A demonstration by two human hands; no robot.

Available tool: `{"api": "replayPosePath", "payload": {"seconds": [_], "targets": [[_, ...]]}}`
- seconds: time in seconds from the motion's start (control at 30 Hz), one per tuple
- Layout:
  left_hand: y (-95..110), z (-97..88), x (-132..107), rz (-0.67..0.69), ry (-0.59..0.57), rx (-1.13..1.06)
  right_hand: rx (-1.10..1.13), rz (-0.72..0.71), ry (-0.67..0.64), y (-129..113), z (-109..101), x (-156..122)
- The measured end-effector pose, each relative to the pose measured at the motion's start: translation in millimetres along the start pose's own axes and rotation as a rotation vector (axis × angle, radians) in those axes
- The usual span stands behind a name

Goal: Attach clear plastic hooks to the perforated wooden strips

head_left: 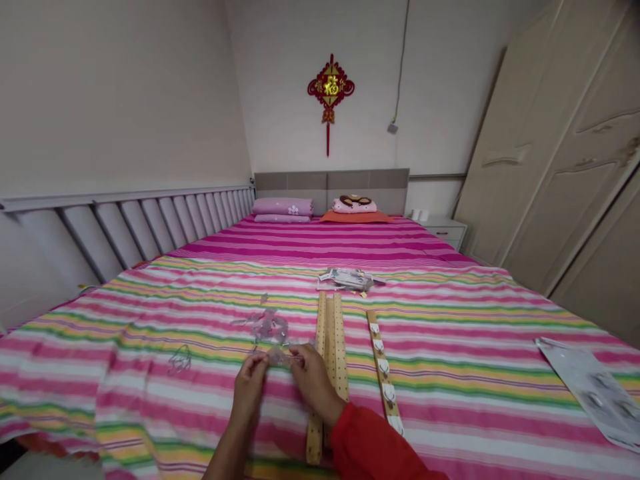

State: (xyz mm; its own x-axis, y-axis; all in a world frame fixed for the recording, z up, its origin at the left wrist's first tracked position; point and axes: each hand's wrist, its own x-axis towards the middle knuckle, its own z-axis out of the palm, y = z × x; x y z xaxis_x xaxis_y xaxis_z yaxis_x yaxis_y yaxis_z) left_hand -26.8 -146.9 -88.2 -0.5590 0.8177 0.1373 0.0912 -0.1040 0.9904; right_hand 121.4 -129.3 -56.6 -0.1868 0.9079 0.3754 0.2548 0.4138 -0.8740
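My left hand (249,383) and my right hand (314,381) are close together above the striped bedspread, both with fingers pinched. Between them is a small clear plastic piece (278,357), gripped at either side; its exact kind is too blurred to make out. Just beyond lies a loose heap of clear plastic bits (270,327). My right wrist crosses over long wooden strips with rows of small holes (341,347). To their right lies a narrow wooden strip (370,316) carrying several white hooks (383,367), its near end partly hidden by my red sleeve (375,443).
A pile of flat packages (347,278) lies past the wooden strips. A clear packet (593,393) with shiny items is at the far right, and a thin tangled clear piece (180,360) at the left. Folded bedding (283,207) sits by the headboard (290,181).
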Motion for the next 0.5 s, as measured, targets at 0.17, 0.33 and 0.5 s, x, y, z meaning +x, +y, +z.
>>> {"api": "replayPosePath", "payload": {"seconds": [0.17,0.33,0.5], "targets": [[5.1,-2.4,-1.0,0.097,-0.131,0.106,-0.111,-0.059,-0.035,0.7,0.0,14.3],[5.9,-1.3,-2.6,0.133,-0.172,0.133,-0.169,-0.06,-0.073,-1.0,2.4,15.2],[4.0,-3.8,-2.1,0.082,-0.171,0.125,0.03,0.014,-0.036,4.0,0.4,17.8]]}}
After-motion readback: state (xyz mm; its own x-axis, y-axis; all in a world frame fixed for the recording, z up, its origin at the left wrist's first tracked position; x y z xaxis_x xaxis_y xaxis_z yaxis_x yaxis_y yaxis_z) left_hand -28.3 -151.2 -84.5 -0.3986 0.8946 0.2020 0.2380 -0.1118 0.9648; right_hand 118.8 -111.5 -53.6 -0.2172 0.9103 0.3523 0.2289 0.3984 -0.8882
